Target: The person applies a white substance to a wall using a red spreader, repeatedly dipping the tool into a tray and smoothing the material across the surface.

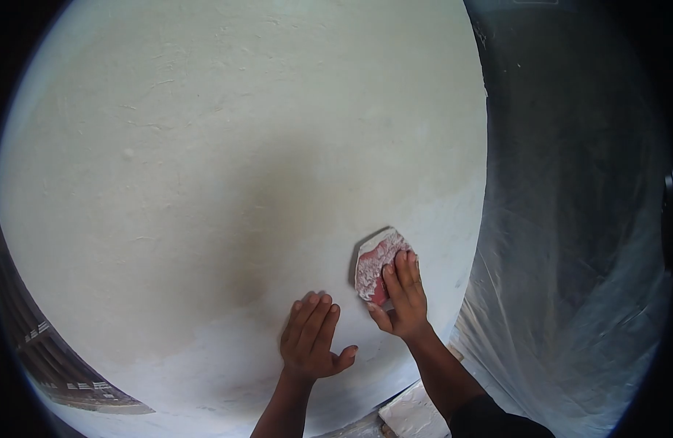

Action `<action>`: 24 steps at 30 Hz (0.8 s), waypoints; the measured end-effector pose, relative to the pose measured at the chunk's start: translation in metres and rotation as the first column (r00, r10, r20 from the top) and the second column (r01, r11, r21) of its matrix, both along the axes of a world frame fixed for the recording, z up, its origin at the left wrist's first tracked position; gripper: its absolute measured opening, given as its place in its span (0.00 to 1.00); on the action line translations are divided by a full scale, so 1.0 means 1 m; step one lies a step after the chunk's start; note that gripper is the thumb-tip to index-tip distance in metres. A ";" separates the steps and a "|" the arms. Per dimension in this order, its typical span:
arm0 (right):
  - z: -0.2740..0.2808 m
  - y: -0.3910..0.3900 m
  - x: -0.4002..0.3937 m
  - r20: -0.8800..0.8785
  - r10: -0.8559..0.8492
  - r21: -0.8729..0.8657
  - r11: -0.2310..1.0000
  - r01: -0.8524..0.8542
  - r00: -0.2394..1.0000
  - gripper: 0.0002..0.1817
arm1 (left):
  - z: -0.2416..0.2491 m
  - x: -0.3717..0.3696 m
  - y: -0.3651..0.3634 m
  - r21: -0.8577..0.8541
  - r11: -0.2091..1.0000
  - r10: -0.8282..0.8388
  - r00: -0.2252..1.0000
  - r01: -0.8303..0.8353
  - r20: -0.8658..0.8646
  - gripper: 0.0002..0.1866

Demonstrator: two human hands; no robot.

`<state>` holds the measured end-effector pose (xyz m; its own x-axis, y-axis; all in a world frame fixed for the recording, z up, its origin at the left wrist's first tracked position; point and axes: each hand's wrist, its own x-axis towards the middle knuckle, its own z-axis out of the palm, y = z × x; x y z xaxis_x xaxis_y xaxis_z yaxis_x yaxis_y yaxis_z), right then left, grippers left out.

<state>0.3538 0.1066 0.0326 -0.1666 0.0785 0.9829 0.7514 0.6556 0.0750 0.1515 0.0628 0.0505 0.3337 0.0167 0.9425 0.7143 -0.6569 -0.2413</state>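
A large off-white plastered surface (168,241) fills most of the view. My left hand (311,337) lies flat on its lower middle, fingers stretched out, thumb apart, holding nothing. To the right of it, my right hand (403,298) presses a red sanding pad (378,264) against the surface. White plaster dust or paste is caked over the pad, and one edge of it is white. My fingers lie over the pad's right side, and the thumb is at its lower edge. The pad's underside is hidden.
Clear plastic sheeting (548,306) hangs along the right side. Below my right forearm is a white-smeared slab or board (415,415). Dark slatted material (59,358) shows past the surface's lower left edge. Small ridges and flecks mark the upper left plaster.
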 end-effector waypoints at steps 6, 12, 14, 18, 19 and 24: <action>0.079 0.001 -0.015 -0.027 0.000 0.095 0.995 0.002 1.000 0.36 | -0.003 -0.001 0.000 -0.017 1.000 -0.011 0.999 0.010 -0.033 0.31; 0.022 0.002 -0.001 -0.024 -0.012 0.027 1.000 0.013 1.000 0.35 | -0.002 -0.002 0.000 -0.014 1.000 -0.015 0.999 0.014 -0.032 0.31; 0.021 0.004 -0.001 -0.058 -0.006 0.028 1.000 0.007 0.998 0.34 | -0.001 -0.002 0.000 -0.018 1.000 -0.017 0.999 0.016 -0.036 0.31; 0.067 0.006 -0.009 -0.080 -0.014 0.074 0.997 0.020 0.997 0.35 | -0.002 -0.001 0.000 -0.015 1.000 -0.015 0.999 0.015 -0.029 0.31; 0.072 0.009 -0.010 -0.070 -0.027 0.067 0.997 0.032 0.997 0.35 | -0.002 -0.001 0.001 -0.014 1.000 -0.012 1.000 0.011 -0.025 0.31; 0.032 0.008 -0.001 -0.047 -0.046 0.035 0.998 0.048 0.998 0.35 | -0.002 -0.001 0.001 -0.018 1.000 -0.018 0.999 0.018 -0.027 0.31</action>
<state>0.3526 0.1147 0.0651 -0.1177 0.0493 0.9918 0.7845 0.6169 0.0624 0.1502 0.0638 0.0481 0.3597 0.0270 0.9327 0.6957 -0.6738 -0.2488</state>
